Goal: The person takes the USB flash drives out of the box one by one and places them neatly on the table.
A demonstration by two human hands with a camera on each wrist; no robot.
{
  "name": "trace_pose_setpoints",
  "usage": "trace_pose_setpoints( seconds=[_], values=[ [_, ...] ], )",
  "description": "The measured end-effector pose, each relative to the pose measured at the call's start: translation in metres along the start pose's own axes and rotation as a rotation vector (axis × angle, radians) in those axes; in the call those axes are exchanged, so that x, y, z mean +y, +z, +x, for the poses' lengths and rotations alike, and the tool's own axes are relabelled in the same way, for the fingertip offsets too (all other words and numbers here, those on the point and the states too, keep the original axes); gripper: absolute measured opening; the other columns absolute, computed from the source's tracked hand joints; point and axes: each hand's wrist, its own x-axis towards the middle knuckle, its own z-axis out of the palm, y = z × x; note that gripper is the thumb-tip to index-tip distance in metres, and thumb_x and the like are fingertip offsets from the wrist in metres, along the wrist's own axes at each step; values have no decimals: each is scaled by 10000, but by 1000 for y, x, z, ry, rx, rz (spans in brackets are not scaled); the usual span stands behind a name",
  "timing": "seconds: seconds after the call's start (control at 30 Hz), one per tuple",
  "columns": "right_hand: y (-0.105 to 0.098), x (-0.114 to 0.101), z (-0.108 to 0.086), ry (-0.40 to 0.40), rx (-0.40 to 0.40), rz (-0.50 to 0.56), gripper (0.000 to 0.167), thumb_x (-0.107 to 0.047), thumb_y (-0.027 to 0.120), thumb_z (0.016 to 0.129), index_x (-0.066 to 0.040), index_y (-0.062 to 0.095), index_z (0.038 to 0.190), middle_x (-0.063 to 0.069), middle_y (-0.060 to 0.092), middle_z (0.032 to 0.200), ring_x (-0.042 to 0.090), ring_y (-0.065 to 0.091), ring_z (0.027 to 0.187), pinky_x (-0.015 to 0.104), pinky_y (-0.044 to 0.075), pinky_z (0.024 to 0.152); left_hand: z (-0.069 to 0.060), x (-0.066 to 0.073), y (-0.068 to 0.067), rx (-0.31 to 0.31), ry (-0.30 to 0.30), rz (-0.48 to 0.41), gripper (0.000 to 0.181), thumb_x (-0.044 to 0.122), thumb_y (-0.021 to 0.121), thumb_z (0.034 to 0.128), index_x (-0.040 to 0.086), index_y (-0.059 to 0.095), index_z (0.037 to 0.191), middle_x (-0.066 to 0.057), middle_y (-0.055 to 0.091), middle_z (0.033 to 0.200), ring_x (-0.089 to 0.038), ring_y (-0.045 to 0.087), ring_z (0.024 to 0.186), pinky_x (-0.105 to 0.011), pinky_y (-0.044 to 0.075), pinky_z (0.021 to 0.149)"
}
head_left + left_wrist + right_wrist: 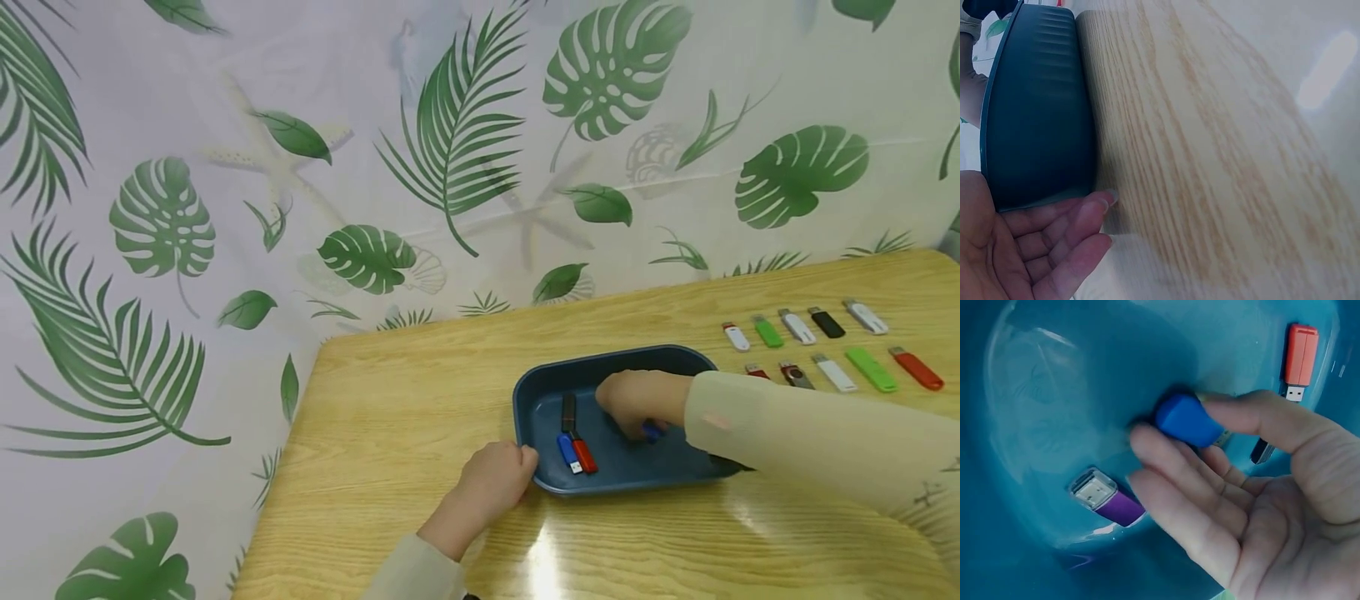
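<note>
A dark blue plastic tub (600, 481) stands on the table. Inside it, my right hand (637, 404) pinches a blue USB stick (1190, 421) between thumb and fingers, just over the tub's floor. To its left lie another blue USB stick (567, 451), a red one (584, 456) and a dark one (569, 412). The right wrist view also has a purple USB stick (1119, 506) with a clear cap, beside the fingertips. My left hand (491, 473) holds the tub's near left corner, its fingers (1088, 219) bent along the outer wall and its thumb at the rim.
Two rows of USB sticks lie on the wooden table (405, 400) right of the tub, among them a green one (871, 369), a red one (917, 368) and a black one (827, 322). The right sleeve (795, 425) partly covers the nearer row. A leaf-patterned cloth (480, 167) hangs behind.
</note>
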Motion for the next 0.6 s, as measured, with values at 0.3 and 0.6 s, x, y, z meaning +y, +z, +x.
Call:
trace_pose_setpoints(
  seconds=[0.3, 0.6],
  values=[
    [-8, 1, -5, -43, -12, -40, 253, 87, 704, 695, -17, 496, 793, 146, 531, 758, 256, 661, 560, 296, 539, 526, -1, -1, -2, -15, -30, -76, 209, 127, 418, 910, 137, 473, 708, 24, 446, 600, -120, 424, 535, -232, 352, 501],
    [-16, 3, -15, -81, 12, -28, 251, 60, 735, 684, -30, 526, 791, 106, 566, 713, 233, 655, 548, 280, 525, 504, -2, -1, -1, -3, 88, 117, 111, 76, 555, 854, 122, 499, 770, 22, 460, 620, -118, 424, 554, -221, 353, 500]
  ],
)
